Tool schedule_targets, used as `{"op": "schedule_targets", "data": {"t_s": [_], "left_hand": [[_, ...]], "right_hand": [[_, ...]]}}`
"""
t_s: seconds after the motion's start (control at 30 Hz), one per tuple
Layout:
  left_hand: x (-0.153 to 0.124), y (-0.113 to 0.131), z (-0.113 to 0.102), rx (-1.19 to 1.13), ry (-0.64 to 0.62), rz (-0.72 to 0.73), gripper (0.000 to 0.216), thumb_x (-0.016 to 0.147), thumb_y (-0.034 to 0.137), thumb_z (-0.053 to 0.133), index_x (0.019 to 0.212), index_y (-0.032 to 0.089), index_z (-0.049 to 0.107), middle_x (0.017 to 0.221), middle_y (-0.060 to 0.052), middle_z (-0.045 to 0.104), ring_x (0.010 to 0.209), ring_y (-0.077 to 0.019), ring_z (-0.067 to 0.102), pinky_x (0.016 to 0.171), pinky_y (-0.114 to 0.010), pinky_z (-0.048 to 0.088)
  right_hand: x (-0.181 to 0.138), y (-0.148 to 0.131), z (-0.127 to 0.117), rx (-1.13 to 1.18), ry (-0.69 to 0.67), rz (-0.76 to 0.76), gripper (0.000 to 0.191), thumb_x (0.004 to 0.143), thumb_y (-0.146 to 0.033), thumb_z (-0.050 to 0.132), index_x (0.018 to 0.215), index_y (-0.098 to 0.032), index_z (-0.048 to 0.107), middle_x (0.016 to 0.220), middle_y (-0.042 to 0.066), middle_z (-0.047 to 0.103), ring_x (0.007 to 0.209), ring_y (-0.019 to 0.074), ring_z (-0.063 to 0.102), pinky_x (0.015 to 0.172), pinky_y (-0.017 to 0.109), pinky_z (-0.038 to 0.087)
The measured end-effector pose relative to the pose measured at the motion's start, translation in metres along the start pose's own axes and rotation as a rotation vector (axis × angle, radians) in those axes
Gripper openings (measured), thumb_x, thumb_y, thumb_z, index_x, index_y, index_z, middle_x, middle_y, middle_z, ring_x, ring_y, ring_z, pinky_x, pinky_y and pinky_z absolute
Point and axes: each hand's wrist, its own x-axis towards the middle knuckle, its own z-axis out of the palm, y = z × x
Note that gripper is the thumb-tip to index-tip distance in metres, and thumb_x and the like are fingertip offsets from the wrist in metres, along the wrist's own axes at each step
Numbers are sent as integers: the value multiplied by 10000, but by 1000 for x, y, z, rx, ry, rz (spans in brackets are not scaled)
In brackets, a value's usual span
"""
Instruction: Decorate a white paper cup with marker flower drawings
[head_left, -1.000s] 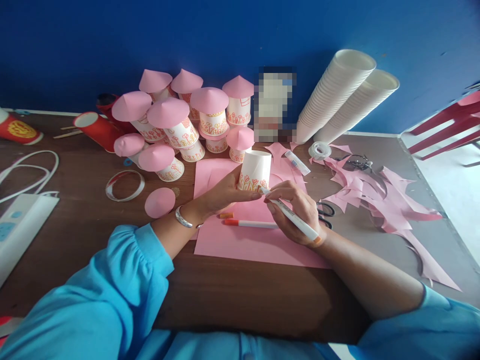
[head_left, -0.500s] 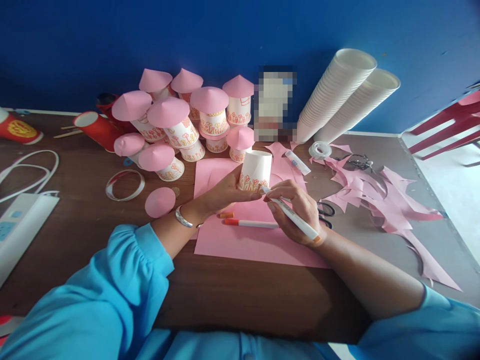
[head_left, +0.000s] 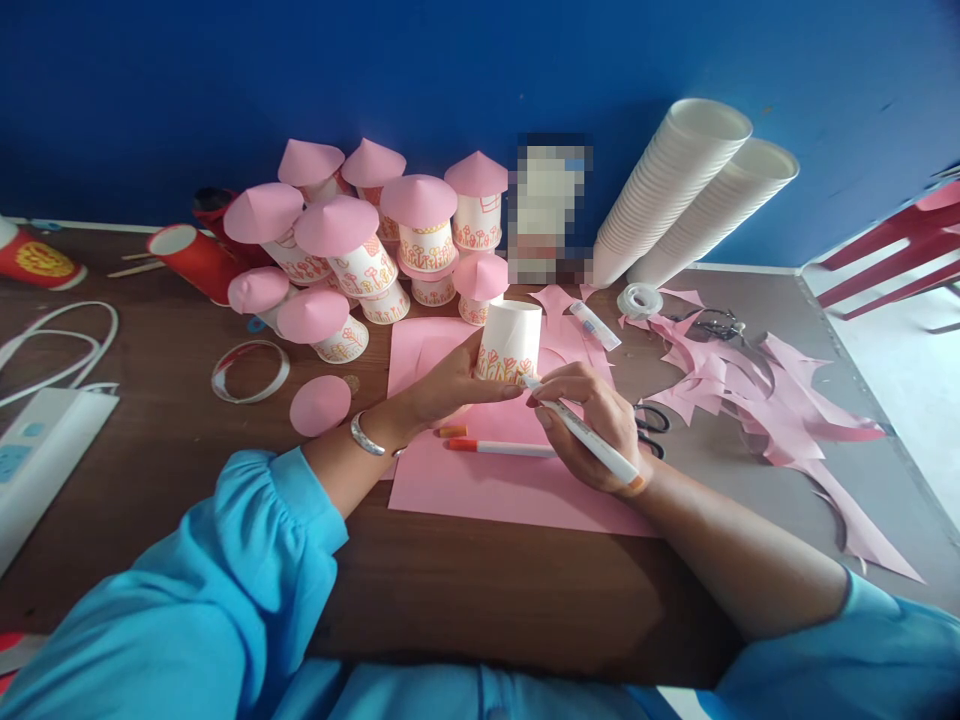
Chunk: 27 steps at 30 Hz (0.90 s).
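Note:
My left hand [head_left: 454, 385] is closed round the lower part of a white paper cup [head_left: 511, 335], held above the pink paper [head_left: 480, 497]. Red and orange flowers are drawn along the cup's lower band. In my right hand [head_left: 594, 420] is a white felt-tip pen [head_left: 592, 440] with an orange end, its tip touching the cup near the bottom edge. Below the hands, an orange-red capped felt-tip pen [head_left: 502, 448] lies on the paper, partly covered by my right hand. A small orange pen cap [head_left: 452, 431] rests beside it.
Several decorated cups with pink cone roofs [head_left: 418, 202] stand at the back left. Two tall stacks of paper cups [head_left: 675, 180] lean on the wall. Pink paper scraps [head_left: 795, 400], clear tape [head_left: 640, 300], a glue tube [head_left: 595, 326] and scissors [head_left: 652, 418] lie right. A power strip [head_left: 52, 450] sits left.
The cup has shifted very slightly to the left in my left hand. The pen tip stays at its lower edge; nothing else has visibly moved.

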Motion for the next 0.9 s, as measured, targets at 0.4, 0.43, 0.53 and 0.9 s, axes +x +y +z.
{"op": "schedule_targets", "data": {"t_s": [0.4, 0.43, 0.53, 0.9], "left_hand": [[-4, 13, 8, -47, -75, 34, 413, 842, 317, 864, 1177, 213, 647, 1055, -58, 732, 1060, -228, 678, 973, -381, 509], [-4, 12, 7, -45, -78, 31, 392, 850, 321, 858, 1162, 211, 648, 1058, -64, 739, 1071, -232, 681, 989, -390, 509], [-4, 10, 5, -35, -87, 22, 355, 851, 318, 853, 1123, 205, 654, 1038, -63, 740, 1052, -229, 684, 998, -399, 509], [1, 2, 1, -18, -7, 8, 536, 719, 259, 953, 1144, 226, 627, 967, -4, 679, 928, -171, 624, 861, -321, 491]], "right_hand": [[-4, 3, 0, 60, 44, 49, 236, 995, -174, 655, 1210, -261, 610, 1020, 64, 717, 894, 223, 739, 750, 392, 642], [-4, 4, 0, 64, 38, 47, 234, 997, -176, 656, 1211, -259, 609, 1023, 66, 715, 898, 224, 736, 754, 394, 643], [-4, 4, 0, 70, 11, 44, 237, 1001, -170, 648, 1218, -257, 605, 1023, 71, 715, 917, 231, 730, 766, 403, 643], [-1, 1, -3, 46, 6, 14, 217, 1000, -164, 636, 1195, -258, 612, 967, 58, 714, 862, 216, 724, 698, 371, 629]]}}
